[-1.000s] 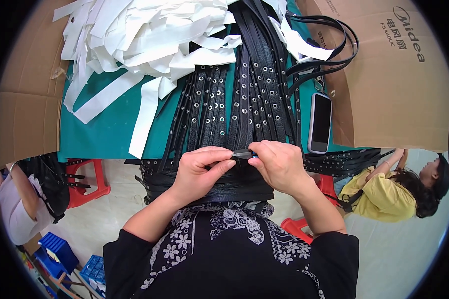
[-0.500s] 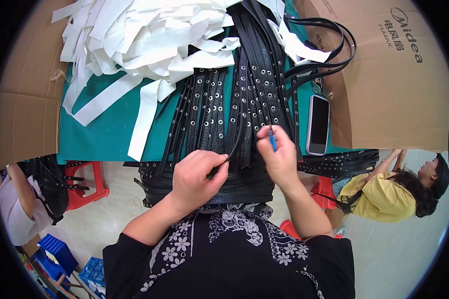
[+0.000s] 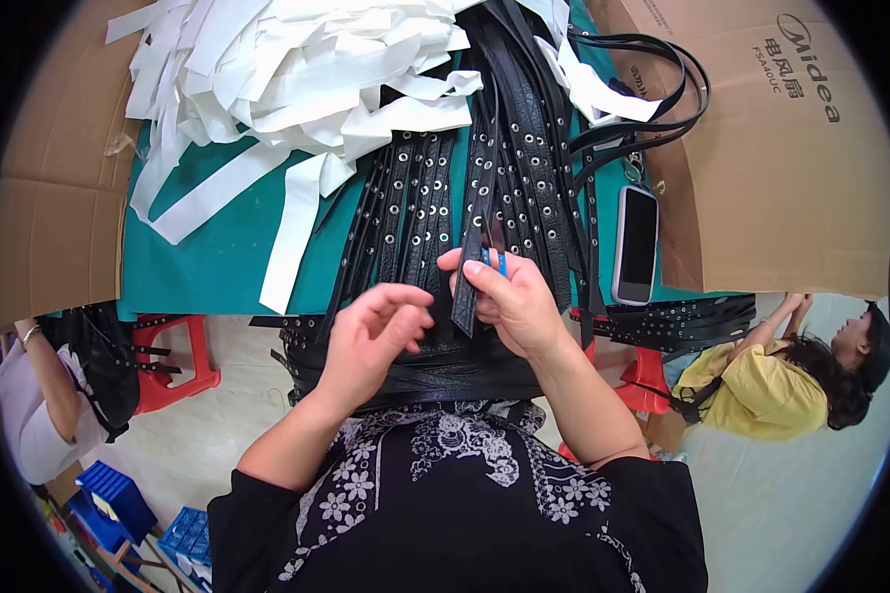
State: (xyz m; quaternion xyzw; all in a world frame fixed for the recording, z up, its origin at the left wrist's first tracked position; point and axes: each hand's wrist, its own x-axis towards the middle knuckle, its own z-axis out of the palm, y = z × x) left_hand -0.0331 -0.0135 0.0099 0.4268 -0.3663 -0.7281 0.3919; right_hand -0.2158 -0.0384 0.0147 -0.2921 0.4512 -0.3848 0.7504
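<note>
- I see the right hand (image 3: 514, 306) near the table's edge, its thumb and forefinger pinched closed on one black strap (image 3: 464, 312) near its slanted end, which points down toward the person.
- The same hand also keeps a small blue-handled tool (image 3: 502, 264) within its curled fingers; I cannot tell exactly what kind it is.
- To its left, the left hand (image 3: 371, 341) is apart from the strap, fingers loosely bent, thumb a little away from them; I see nothing in its grasp.
- Beyond, more black eyelet straps (image 3: 411, 212) lie on the green table (image 3: 222, 272), beside heaped white strips (image 3: 287, 84).
- A phone (image 3: 636, 245) lies to the right.
</note>
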